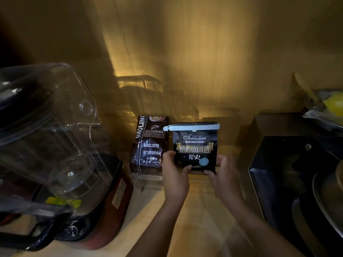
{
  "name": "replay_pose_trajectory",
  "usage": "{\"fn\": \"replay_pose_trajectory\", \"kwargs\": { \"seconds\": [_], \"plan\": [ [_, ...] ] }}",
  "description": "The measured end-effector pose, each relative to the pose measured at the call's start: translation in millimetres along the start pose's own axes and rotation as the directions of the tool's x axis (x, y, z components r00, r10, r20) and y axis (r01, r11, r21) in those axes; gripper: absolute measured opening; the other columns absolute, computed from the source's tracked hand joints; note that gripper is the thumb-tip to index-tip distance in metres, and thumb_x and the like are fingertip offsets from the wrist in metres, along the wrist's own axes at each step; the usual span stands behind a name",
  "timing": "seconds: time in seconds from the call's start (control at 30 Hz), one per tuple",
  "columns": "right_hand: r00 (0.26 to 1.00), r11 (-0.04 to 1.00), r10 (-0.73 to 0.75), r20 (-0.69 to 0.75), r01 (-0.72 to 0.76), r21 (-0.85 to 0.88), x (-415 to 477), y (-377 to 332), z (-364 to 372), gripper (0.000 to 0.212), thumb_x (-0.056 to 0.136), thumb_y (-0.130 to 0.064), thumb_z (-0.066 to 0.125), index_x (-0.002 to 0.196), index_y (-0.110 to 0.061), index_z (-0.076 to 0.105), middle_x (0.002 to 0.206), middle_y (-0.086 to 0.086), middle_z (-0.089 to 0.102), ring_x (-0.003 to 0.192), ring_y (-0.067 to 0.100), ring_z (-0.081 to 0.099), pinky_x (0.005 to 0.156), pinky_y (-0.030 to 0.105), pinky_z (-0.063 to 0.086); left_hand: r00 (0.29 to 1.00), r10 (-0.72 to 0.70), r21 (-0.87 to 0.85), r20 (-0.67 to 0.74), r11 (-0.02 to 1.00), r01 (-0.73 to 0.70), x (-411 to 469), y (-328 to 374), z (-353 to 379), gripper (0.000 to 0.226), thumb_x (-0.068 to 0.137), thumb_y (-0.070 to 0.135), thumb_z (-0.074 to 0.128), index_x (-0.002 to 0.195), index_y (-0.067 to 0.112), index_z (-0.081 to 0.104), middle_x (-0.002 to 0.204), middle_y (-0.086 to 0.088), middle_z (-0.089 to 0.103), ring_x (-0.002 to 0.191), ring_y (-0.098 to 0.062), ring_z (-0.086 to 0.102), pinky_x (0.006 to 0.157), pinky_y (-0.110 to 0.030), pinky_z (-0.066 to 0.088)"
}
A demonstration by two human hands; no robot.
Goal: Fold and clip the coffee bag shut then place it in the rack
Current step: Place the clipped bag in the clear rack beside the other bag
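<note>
Head: coffee bag (195, 149) upright, clip (191, 127) horizontal atop.

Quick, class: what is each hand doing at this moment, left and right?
Left hand: closed on the lower left edge of the clipped coffee bag.
Right hand: closed on the bag's lower right edge.

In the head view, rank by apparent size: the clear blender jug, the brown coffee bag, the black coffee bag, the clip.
1. Clear blender jug, though it is nearest the camera.
2-3. Brown coffee bag and black coffee bag: too alike to rank.
4. Clip.
</note>
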State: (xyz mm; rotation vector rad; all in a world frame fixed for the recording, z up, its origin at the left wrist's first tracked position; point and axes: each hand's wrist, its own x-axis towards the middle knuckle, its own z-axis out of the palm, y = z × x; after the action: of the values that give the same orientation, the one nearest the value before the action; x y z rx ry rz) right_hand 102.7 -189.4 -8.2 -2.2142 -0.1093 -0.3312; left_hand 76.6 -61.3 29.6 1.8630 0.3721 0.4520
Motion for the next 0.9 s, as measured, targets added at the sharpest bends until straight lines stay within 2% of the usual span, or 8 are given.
{"fn": "replay_pose_trajectory", "kwargs": {
  "seconds": [0.1,0.23,0.33,0.4,0.53,0.7,0.9],
  "plan": [
    [1.000,1.000,0.009,0.005,-0.009,-0.008,5,-1,2,0.043,0.069,-0.007,0.075,0.100,-0.008,0.044,0.094,-0.001,0.043,0.087,0.014,0.043,0.068,0.030,0.037,0.999,-0.026,-0.037,-0.034,0.999,0.025,5,-2,1,0.056,0.072,-0.002,0.072,0.115,0.017,0.041,0.110,-0.009,0.061,0.101,-0.020,0.058,0.088,-0.039,0.050],
    [1.000,0.999,-0.027,0.007,0.027,-0.031,16,0,6,0.040,0.069,-0.005,0.075,0.094,-0.008,0.043,0.089,0.000,0.043,0.084,0.014,0.042,0.066,0.030,0.034,0.996,-0.066,0.008,-0.063,0.998,0.066,18,-3,7,0.042,0.073,0.004,0.073,0.107,0.011,0.049,0.105,-0.014,0.061,0.095,-0.024,0.058,0.086,-0.044,0.050],
    [1.000,0.998,0.001,0.015,0.000,-0.060,32,-1,10,0.038,0.071,-0.007,0.073,0.095,-0.010,0.043,0.094,0.007,0.052,0.083,0.015,0.045,0.065,0.029,0.036,0.992,-0.097,-0.015,-0.080,0.995,0.096,28,-2,17,0.041,0.073,0.007,0.074,0.104,0.010,0.047,0.106,-0.015,0.059,0.097,-0.027,0.056,0.084,-0.041,0.048],
    [1.000,0.997,0.019,0.021,-0.017,-0.074,43,-1,12,0.038,0.073,-0.009,0.072,0.095,-0.011,0.041,0.097,0.010,0.057,0.083,0.022,0.053,0.063,0.029,0.036,0.990,-0.110,-0.038,-0.093,0.994,0.107,34,-1,25,0.040,0.076,0.011,0.073,0.104,0.010,0.044,0.108,-0.014,0.055,0.098,-0.025,0.054,0.079,-0.035,0.045],
    [0.997,0.992,0.060,0.054,-0.054,-0.110,64,-5,16,0.048,0.076,-0.013,0.069,0.112,-0.011,0.037,0.112,0.013,0.059,0.097,0.032,0.061,0.068,0.034,0.046,0.987,-0.109,-0.069,-0.119,0.992,0.101,47,2,37,0.037,0.081,0.012,0.068,0.107,0.007,0.042,0.113,-0.015,0.051,0.097,-0.020,0.049,0.076,-0.030,0.038],
    [0.993,0.969,0.076,0.093,-0.051,-0.243,83,-12,15,0.033,0.085,-0.013,0.056,0.105,-0.013,0.031,0.110,0.017,0.058,0.090,0.038,0.062,0.068,0.043,0.052,0.984,-0.123,-0.074,-0.130,0.991,0.114,70,5,47,0.042,0.081,0.010,0.067,0.114,0.004,0.043,0.118,-0.018,0.050,0.107,-0.030,0.051,0.079,-0.030,0.038],
    [0.984,0.964,0.097,0.150,-0.056,-0.260,100,-15,13,0.030,0.086,-0.011,0.053,0.105,-0.012,0.030,0.114,0.016,0.054,0.094,0.037,0.059,0.074,0.044,0.051,0.985,-0.148,-0.068,-0.087,0.987,0.142,89,6,51,0.039,0.079,0.010,0.068,0.110,0.005,0.044,0.118,-0.019,0.050,0.101,-0.032,0.054,0.079,-0.032,0.042]
  ]
}}
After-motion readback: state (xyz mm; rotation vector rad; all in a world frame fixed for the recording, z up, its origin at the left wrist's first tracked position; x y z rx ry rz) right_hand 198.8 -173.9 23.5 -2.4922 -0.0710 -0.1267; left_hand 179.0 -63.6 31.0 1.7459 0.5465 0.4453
